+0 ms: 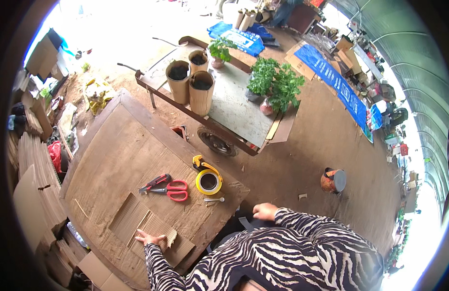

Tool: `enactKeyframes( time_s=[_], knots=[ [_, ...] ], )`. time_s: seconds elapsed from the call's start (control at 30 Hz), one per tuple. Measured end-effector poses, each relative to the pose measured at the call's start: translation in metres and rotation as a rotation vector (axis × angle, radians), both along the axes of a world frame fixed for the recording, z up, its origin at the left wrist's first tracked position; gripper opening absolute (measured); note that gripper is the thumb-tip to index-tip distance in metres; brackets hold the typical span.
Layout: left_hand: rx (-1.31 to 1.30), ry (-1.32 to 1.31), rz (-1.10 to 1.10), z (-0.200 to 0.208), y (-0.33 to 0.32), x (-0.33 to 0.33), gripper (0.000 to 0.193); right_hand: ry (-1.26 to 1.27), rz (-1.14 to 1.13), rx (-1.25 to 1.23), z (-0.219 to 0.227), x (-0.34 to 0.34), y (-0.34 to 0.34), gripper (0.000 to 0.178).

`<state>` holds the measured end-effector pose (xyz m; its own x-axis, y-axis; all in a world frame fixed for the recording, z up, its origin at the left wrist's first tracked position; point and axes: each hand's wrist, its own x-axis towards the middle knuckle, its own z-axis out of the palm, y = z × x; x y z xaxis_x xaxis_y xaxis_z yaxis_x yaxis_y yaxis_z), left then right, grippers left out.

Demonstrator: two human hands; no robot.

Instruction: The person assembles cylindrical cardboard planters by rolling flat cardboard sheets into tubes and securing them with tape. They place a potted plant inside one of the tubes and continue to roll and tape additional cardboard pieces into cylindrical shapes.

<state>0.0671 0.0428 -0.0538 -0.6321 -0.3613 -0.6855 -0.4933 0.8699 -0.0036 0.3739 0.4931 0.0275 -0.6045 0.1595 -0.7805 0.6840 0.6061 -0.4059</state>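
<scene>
My left hand (149, 237) is open, its fingers spread on a piece of corrugated cardboard (159, 227) lying on the wooden table (108, 160). More cardboard (130, 220) lies flat beside and under that piece, one edge torn. My right hand (265, 211) is off the table's right edge, in front of my body; its fingers look curled in, and nothing shows in them. Beyond the left hand are red-handled scissors (178, 190) and a red and black utility knife (155, 183). A yellow tape dispenser (208, 181) and a small white spoon-like piece (214, 199) sit toward the right edge.
Past the table stands a wheeled cart (234, 111) bearing several cardboard cylinders filled with dark soil (201, 92) and leafy plants (277, 82). An orange bucket (333, 180) is on the ground to the right. Stacked cardboard (35, 194) lines the left side; a blue tarp (331, 77) lies far right.
</scene>
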Motion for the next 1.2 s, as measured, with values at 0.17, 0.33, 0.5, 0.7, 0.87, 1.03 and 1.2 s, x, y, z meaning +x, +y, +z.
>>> enactKeyframes(
  time_s=[0.17,0.33,0.5,0.7,0.87,1.03,1.2],
  knots=[
    [0.02,-0.05,-0.027,0.02,0.009,-0.006,0.156,0.016,0.489,0.006,0.027,-0.059,-0.03,0.035],
    [-0.073,-0.046,-0.106,0.025,0.004,-0.006,0.15,0.145,0.322,0.058,0.038,-0.066,0.0,0.032],
    [-0.168,-0.167,-0.359,0.042,0.012,-0.044,0.098,0.1,0.323,0.098,0.05,-0.05,0.078,0.031],
    [0.317,0.791,-0.445,0.05,0.137,-0.125,0.047,0.027,-0.147,-0.269,-0.016,-0.111,0.2,0.027],
    [0.352,0.77,-0.785,0.048,0.331,-0.171,0.067,0.286,0.014,-0.152,-0.107,-0.261,0.303,0.029],
    [0.203,0.663,-0.358,-0.029,0.39,-0.226,0.092,0.387,0.058,-0.097,-0.189,-0.397,0.419,0.026],
    [-0.157,0.708,-0.452,-0.062,0.399,-0.217,0.097,0.323,-0.614,-0.348,-0.197,-0.505,0.497,0.016]
  ],
)
